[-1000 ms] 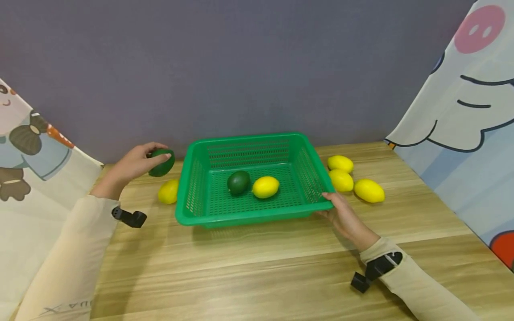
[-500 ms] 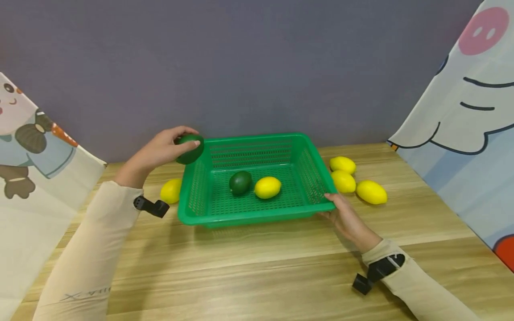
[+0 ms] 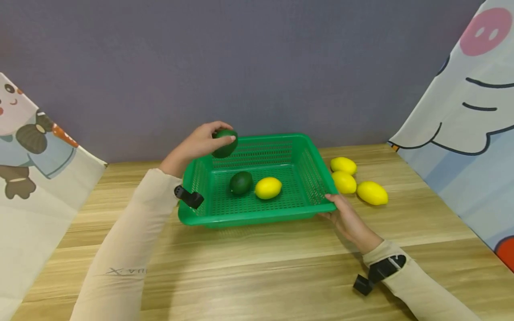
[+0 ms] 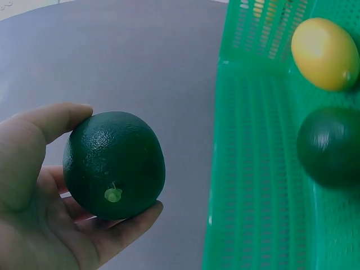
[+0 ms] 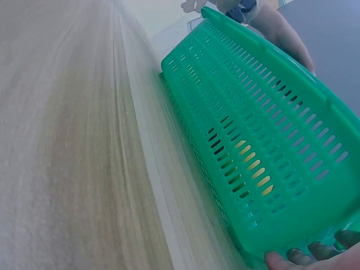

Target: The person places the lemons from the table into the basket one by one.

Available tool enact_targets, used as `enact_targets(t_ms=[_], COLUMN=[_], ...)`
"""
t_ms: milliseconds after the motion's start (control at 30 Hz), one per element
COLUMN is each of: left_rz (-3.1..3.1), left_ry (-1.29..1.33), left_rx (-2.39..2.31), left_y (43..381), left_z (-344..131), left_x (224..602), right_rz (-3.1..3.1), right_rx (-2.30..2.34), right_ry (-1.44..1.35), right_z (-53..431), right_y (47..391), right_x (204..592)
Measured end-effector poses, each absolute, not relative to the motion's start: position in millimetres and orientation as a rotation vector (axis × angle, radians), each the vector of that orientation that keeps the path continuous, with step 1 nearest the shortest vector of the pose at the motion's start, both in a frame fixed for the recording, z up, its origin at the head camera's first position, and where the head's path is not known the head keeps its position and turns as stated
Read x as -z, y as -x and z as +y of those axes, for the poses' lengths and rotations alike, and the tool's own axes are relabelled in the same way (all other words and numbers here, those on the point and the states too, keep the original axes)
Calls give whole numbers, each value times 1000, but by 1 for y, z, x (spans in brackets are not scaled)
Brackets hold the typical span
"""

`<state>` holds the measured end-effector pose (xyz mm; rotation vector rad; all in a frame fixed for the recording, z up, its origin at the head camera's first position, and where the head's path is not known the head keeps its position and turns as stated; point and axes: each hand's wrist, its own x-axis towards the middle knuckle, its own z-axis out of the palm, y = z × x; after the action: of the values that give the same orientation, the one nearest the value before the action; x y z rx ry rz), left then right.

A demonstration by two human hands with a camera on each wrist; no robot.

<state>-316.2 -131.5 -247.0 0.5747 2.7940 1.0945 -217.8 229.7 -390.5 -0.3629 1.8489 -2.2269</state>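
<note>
My left hand holds a dark green avocado over the back left part of a green plastic basket. The left wrist view shows thumb and fingers curled round this avocado, its pale stem spot facing the camera. Inside the basket lie another avocado and a lemon, side by side on the slotted floor. My right hand grips the basket's front right corner, thumb on the rim and fingers below. In the right wrist view, its fingertips touch the basket's outer wall.
Right of the basket, three more lemons lie close together on the wooden table. A grey panel rises behind the basket. Printed cloths flank both sides, one with a pig snout.
My left hand has carried the avocado rightward from beside the basket to above its back left part. My left forearm now hides the lemon at the left. The right hand keeps its grip.
</note>
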Motion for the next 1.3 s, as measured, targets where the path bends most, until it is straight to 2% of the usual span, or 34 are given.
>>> enact_targets(t_ms=[600,1300], left_rz=[2703,2592], left_ry=[-581,-504], left_rx=[-1087,-973], left_y=[340,345], left_z=[-82,-60], left_x=[272,296], right_rz=[1836,1854], right_rx=[2262,2236], right_ry=[335,335], right_z=[230,230], right_y=[219,218], right_x=[391,391])
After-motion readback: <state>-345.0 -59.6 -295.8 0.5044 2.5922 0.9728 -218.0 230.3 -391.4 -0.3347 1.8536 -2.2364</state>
